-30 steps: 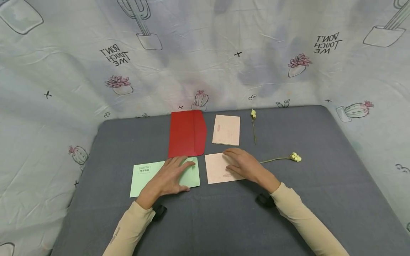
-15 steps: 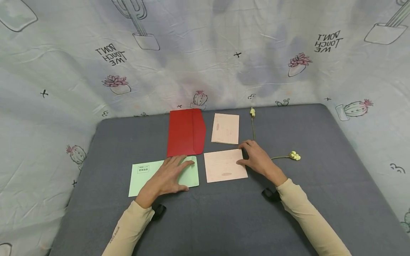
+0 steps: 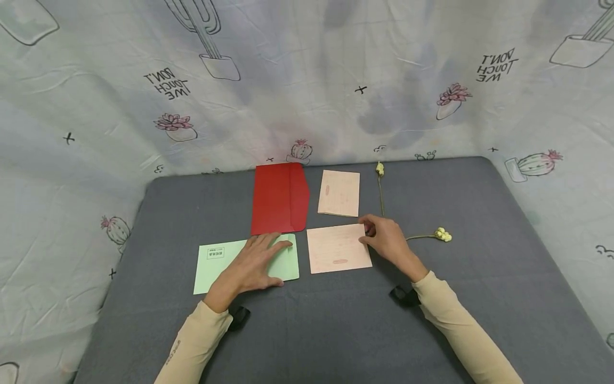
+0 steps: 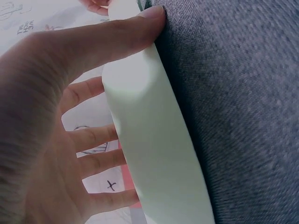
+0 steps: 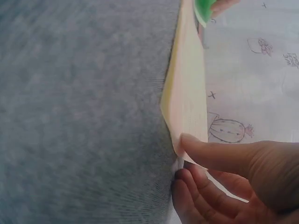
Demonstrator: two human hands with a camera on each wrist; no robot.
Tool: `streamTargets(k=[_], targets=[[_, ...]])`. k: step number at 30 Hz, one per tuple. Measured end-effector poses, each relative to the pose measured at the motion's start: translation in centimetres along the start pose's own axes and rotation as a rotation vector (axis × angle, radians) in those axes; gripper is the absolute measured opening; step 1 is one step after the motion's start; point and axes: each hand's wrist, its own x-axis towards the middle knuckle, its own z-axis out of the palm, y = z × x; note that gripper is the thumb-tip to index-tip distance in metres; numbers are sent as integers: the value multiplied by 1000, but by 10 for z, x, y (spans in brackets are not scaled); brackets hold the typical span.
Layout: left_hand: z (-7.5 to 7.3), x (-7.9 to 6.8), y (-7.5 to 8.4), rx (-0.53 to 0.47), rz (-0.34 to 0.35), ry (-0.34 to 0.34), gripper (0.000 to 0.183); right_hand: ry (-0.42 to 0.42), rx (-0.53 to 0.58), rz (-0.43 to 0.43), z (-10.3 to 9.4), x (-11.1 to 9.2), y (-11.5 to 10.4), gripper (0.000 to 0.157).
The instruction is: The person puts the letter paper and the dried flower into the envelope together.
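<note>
My left hand (image 3: 252, 264) lies across a pale green envelope (image 3: 213, 266) with its fingers spread. In the left wrist view, the thumb meets the near edge of the green envelope (image 4: 154, 121) and the fingertips reach its far edge. My right hand (image 3: 388, 242) pinches the right edge of a pale pink card (image 3: 336, 248). Seen from the right wrist, the thumb presses on the upper face of the card (image 5: 191, 93), with the other fingers curled at its edge.
Behind the green envelope lies a red envelope (image 3: 273, 200). A second pale pink card (image 3: 339, 193) sits to its right. One yellow flower (image 3: 380, 170) is at the back; another (image 3: 442, 234) lies right of my right hand. Grey cloth (image 3: 312, 330) covers the table before a patterned curtain (image 3: 307, 80).
My right hand has moved from the top of the near card to its right edge and closed its thumb and fingers there. The left hand has stayed on the green envelope.
</note>
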Motion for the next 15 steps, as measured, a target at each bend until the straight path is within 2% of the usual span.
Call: streamTargets(k=[5,12,15], targets=[[1,-1,-1,1,2,6,86,-15,138,20,-2,1,4,35],[2,-1,-2,10,7,15,84,-167,518,233,-9,5,7,38],[3,-2,-2,8,6,16,84,-204,615,288,-10,5,6,41]])
